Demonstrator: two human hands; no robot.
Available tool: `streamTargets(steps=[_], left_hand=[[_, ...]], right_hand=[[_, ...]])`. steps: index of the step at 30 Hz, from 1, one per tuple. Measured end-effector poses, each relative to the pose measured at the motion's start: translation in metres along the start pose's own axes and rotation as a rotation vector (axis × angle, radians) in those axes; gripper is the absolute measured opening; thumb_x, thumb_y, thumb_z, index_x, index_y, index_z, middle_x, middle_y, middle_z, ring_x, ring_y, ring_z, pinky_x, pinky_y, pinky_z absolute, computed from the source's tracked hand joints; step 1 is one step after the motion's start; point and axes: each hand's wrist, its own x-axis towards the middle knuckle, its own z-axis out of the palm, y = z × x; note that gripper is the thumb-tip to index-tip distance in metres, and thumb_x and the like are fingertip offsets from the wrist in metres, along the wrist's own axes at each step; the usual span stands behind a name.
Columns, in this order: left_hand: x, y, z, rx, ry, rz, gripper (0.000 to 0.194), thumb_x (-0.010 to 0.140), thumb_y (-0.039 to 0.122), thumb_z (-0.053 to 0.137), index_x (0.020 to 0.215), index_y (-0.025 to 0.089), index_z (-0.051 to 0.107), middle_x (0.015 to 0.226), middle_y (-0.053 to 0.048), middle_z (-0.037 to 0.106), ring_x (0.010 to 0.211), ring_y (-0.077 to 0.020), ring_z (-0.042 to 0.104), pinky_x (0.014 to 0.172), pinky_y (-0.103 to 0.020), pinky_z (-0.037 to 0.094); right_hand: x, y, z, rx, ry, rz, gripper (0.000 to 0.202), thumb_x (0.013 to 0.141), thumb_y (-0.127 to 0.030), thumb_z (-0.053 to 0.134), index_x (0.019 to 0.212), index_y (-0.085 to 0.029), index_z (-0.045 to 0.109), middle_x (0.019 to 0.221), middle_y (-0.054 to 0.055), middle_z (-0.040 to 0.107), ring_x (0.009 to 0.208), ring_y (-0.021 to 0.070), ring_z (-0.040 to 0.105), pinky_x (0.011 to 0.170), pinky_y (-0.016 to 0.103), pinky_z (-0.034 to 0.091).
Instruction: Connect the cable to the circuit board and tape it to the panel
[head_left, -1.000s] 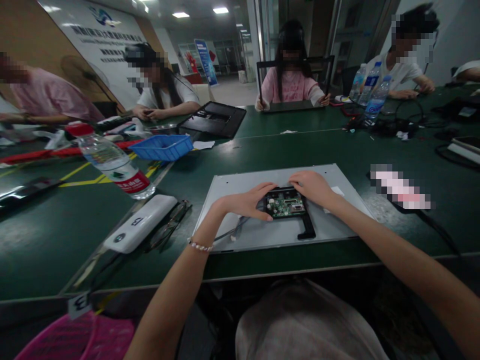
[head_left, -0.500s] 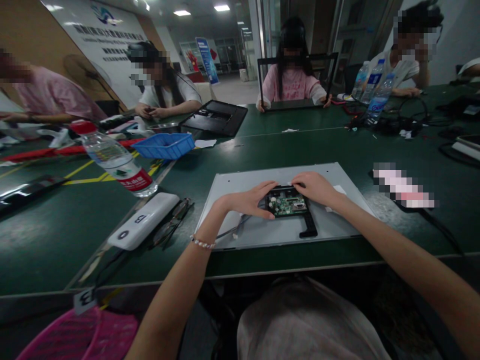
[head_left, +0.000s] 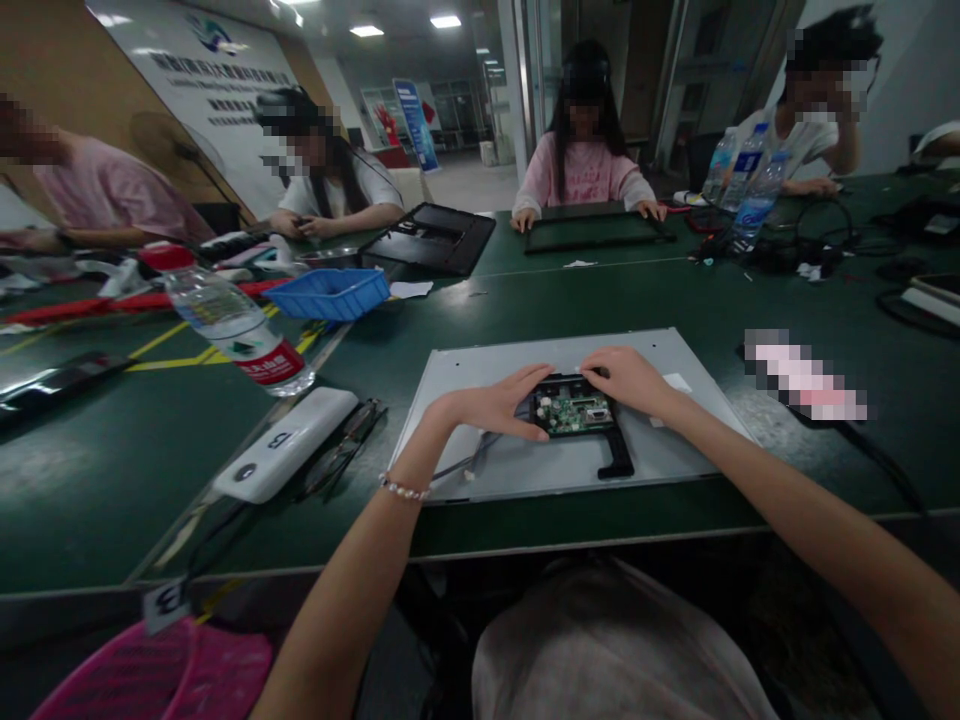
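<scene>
A green circuit board (head_left: 574,412) sits in a black plastic bracket (head_left: 618,450), which lies on a grey-white flat panel (head_left: 495,365). My left hand (head_left: 501,402) spans the bracket's left side, fingers at its upper edge and thumb at the lower left corner. At the upper right corner, my right hand (head_left: 628,378) is closed on the bracket, with its fingertips partly hidden. A thin grey cable (head_left: 457,464) runs over the panel from beneath my left hand.
To the left lie a white power bank (head_left: 289,445), folded glasses (head_left: 345,448), a water bottle (head_left: 232,325) and a blue tray (head_left: 330,293). A phone (head_left: 802,375) rests at right. Across the table, a person's hands touch a black frame (head_left: 600,245).
The person opposite has lowered the black frame from upright to flat on the table. My hands and the bracket look almost unchanged.
</scene>
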Motion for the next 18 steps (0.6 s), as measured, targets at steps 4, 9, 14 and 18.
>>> streamTargets(steps=[4,9,14,18], left_hand=[[0.000,0.002,0.000,-0.002,0.007,0.005,0.108,0.073,0.065,0.061,0.150,0.015,0.005,0.156,-0.017,0.005,0.143,-0.0326,0.008,0.116,-0.046,0.013],[0.001,0.003,0.000,-0.019,0.014,-0.004,0.110,0.071,0.065,0.064,0.150,0.016,0.004,0.157,-0.016,0.005,0.144,-0.0320,0.008,0.116,-0.045,0.014],[0.000,-0.001,0.000,-0.021,0.020,0.019,0.108,0.072,0.063,0.064,0.150,0.017,0.004,0.157,-0.015,0.006,0.144,-0.0317,0.008,0.117,-0.045,0.013],[0.000,-0.002,0.000,-0.014,0.012,0.012,0.108,0.073,0.064,0.062,0.150,0.017,0.004,0.157,-0.015,0.005,0.144,-0.0315,0.008,0.117,-0.045,0.013]], right_hand=[[0.000,0.001,-0.004,0.049,0.036,0.026,0.026,0.090,-0.022,0.046,0.091,-0.020,0.071,0.100,0.007,0.072,0.096,0.0220,0.064,0.088,0.036,0.047],[-0.008,0.011,-0.030,0.069,0.122,0.177,0.024,0.086,-0.025,0.050,0.094,-0.021,0.072,0.100,0.006,0.072,0.096,0.0228,0.065,0.089,0.038,0.047],[-0.031,0.033,-0.059,0.102,-0.064,0.369,0.025,0.080,-0.027,0.059,0.099,-0.018,0.072,0.096,0.008,0.073,0.086,0.0223,0.068,0.080,0.036,0.052],[-0.039,0.040,-0.064,0.085,-0.215,0.420,0.029,0.073,-0.028,0.068,0.100,-0.017,0.071,0.093,0.009,0.073,0.084,0.0235,0.068,0.076,0.035,0.054]])
